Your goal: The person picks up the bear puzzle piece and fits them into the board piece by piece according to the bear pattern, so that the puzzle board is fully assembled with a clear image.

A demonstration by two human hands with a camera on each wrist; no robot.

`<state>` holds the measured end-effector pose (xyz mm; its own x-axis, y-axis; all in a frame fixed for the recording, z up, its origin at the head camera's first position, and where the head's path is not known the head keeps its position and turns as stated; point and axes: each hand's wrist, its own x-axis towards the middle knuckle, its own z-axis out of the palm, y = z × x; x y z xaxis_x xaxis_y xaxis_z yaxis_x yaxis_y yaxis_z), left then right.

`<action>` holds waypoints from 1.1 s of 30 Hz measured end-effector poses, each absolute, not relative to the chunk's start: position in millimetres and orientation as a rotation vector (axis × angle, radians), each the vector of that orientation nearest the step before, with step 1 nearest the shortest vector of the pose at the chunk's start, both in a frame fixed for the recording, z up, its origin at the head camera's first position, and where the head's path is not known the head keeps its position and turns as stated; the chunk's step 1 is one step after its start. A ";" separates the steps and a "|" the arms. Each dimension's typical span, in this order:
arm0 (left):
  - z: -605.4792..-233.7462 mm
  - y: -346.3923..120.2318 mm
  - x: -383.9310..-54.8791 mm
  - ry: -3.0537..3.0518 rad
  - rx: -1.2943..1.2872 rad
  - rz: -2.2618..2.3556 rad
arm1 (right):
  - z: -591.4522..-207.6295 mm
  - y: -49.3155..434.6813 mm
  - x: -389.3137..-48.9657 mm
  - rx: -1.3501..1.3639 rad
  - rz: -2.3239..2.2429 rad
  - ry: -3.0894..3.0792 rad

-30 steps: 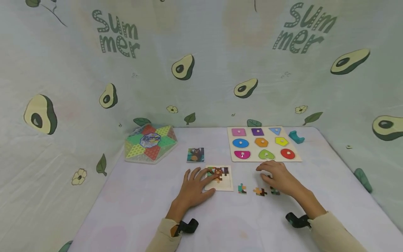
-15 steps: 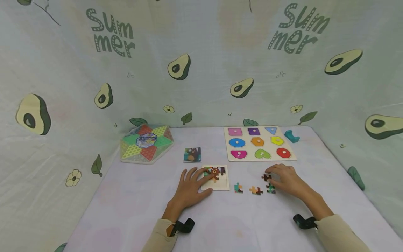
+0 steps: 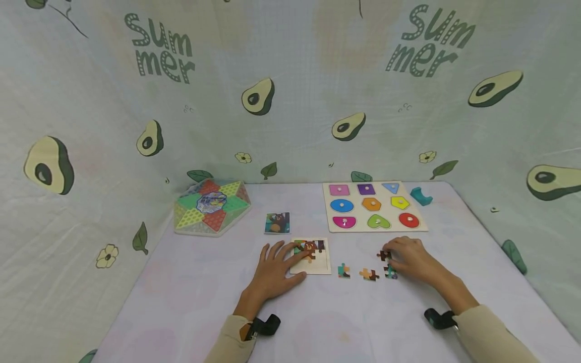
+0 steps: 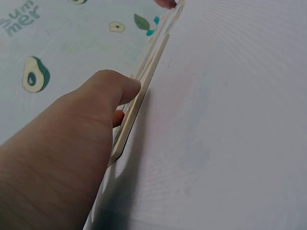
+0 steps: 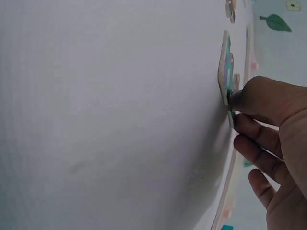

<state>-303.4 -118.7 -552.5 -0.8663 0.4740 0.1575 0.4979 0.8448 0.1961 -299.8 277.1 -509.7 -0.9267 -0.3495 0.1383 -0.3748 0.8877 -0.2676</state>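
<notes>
My left hand (image 3: 274,272) rests with spread fingers on the left side of a small wooden puzzle board (image 3: 321,267), whose upper part shows a partly assembled bear picture. In the left wrist view the thumb lies on the board's edge (image 4: 136,103). At the right, my right hand (image 3: 415,259) has thumb and forefinger at a dark brown puzzle piece (image 3: 383,255) and seems to pinch it. Just below it a teal-green puzzle piece (image 3: 390,273) is partly covered by the thumb. Nearer the board lie a tan-and-brown piece (image 3: 369,275) and a teal-and-orange piece (image 3: 343,270).
Behind the board lies a square bear picture card (image 3: 277,223). A shape-peg board (image 3: 333,227) stands at the back right, beside a teal curved object (image 3: 421,196). A colourful polygon-shaped pack (image 3: 212,206) lies at the back left. Printed cloth hangs behind the table.
The right hand has come down and back to the right, uncovering pieces, and its fingertips now sit at the brown piece. The left hand stays on the board. The head view has shifted slightly.
</notes>
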 end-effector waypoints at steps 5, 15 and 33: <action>-554.9 -119.8 -303.9 -2.933 -0.764 -0.334 | -511.1 275.0 -304.9 0.591 0.404 -2.966; -554.2 -118.0 -301.1 -2.948 -0.774 -0.356 | -502.9 269.1 -305.1 0.605 0.421 -2.913; -553.3 -120.1 -304.9 -2.942 -0.774 -0.334 | -480.1 223.1 -314.7 0.751 0.520 -2.808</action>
